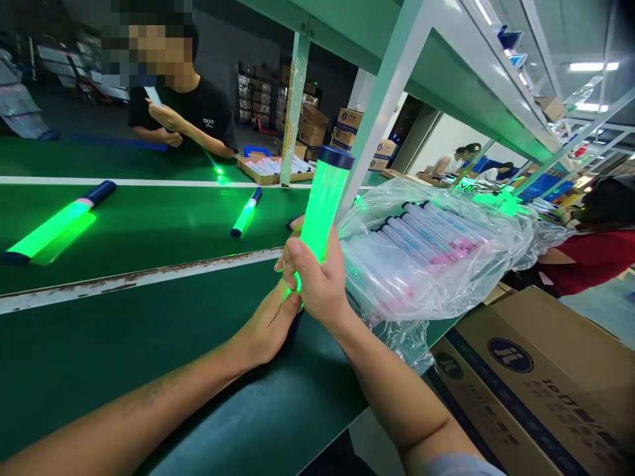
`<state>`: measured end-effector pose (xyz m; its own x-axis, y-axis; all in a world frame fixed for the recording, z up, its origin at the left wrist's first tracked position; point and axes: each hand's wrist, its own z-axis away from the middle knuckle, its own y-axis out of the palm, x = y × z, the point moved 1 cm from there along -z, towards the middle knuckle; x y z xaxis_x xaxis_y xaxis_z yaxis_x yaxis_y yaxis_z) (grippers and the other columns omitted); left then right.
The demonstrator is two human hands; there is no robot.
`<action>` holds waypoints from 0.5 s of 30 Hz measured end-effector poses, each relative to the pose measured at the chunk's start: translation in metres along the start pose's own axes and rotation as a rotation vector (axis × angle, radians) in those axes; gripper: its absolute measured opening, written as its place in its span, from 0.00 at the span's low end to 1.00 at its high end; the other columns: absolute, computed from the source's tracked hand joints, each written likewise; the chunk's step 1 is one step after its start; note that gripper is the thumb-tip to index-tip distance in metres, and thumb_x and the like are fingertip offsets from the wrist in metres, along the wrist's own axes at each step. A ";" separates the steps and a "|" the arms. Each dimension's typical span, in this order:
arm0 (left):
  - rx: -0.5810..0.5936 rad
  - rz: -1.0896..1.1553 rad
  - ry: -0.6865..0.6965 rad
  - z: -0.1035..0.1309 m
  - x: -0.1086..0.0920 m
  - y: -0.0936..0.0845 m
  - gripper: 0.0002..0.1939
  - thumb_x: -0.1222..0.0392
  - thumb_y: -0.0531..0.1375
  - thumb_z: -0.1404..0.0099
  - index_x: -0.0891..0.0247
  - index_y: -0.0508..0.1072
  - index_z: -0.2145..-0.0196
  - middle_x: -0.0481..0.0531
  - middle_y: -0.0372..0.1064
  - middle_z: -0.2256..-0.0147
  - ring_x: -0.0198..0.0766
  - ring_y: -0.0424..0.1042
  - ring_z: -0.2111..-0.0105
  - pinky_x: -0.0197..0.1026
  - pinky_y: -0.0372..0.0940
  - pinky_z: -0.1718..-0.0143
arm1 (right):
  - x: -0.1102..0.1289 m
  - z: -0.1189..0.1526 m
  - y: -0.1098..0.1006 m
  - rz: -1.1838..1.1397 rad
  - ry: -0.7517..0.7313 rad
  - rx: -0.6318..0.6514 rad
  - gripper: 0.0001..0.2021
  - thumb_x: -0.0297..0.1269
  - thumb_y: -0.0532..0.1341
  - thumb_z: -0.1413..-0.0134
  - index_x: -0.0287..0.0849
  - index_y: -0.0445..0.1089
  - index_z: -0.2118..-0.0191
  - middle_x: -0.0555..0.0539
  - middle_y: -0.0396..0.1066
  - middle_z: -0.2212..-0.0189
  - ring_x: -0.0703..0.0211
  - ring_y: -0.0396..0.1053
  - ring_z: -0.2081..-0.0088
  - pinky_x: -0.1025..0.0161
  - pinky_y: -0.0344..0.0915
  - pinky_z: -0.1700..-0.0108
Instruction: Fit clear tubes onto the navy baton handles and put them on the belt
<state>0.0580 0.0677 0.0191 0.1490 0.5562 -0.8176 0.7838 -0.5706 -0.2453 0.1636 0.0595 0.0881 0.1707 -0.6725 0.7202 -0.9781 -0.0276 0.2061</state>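
Observation:
Both my hands are wrapped round one glowing green light stick (322, 205), which stands nearly upright over the green table, its dark blue cap at the top. My right hand (320, 274) grips the lower half of the glowing tube. Just below it, my left hand (275, 317) is closed about the bottom end, and the fingers hide most of that end. To the right lies a clear plastic bag (496, 277) holding several unlit white light sticks (421, 231) with dark caps and pink ends.
Two lit green sticks, a near one (54, 228) and a smaller one (247, 213), lie on the belt beyond a worn white rail (149, 277). A person (198, 119) sits opposite. A shelf post (387, 99) rises behind my hands. Cardboard boxes (546, 357) stand at the lower right.

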 end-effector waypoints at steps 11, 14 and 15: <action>-0.108 0.076 -0.292 -0.009 0.011 0.002 0.30 0.32 0.46 0.27 0.63 0.70 0.56 0.52 0.71 0.66 0.39 0.71 0.68 0.42 0.72 0.64 | -0.024 -0.004 -0.014 0.017 0.089 -0.065 0.16 0.47 0.62 0.35 0.47 0.64 0.47 0.56 0.70 0.71 0.67 0.69 0.74 0.62 0.72 0.60; -0.265 -0.074 -0.456 -0.043 0.037 -0.038 0.30 0.33 0.45 0.27 0.63 0.69 0.61 0.47 0.67 0.72 0.34 0.68 0.76 0.38 0.68 0.74 | -0.063 0.001 -0.039 0.090 0.162 -0.220 0.27 0.51 0.61 0.37 0.48 0.59 0.37 0.43 0.70 0.46 0.56 0.73 0.51 0.56 0.70 0.48; -0.348 -0.143 -0.500 -0.055 0.046 -0.061 0.28 0.36 0.44 0.25 0.64 0.69 0.60 0.47 0.67 0.72 0.33 0.68 0.77 0.37 0.67 0.75 | -0.080 0.004 -0.045 0.145 0.203 -0.254 0.30 0.53 0.62 0.38 0.48 0.57 0.35 0.41 0.66 0.41 0.53 0.72 0.48 0.53 0.69 0.46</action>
<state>0.0499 0.1615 0.0249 -0.2060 0.2145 -0.9548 0.9381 -0.2344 -0.2551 0.1939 0.1119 0.0183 0.0775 -0.4944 0.8658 -0.9377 0.2589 0.2317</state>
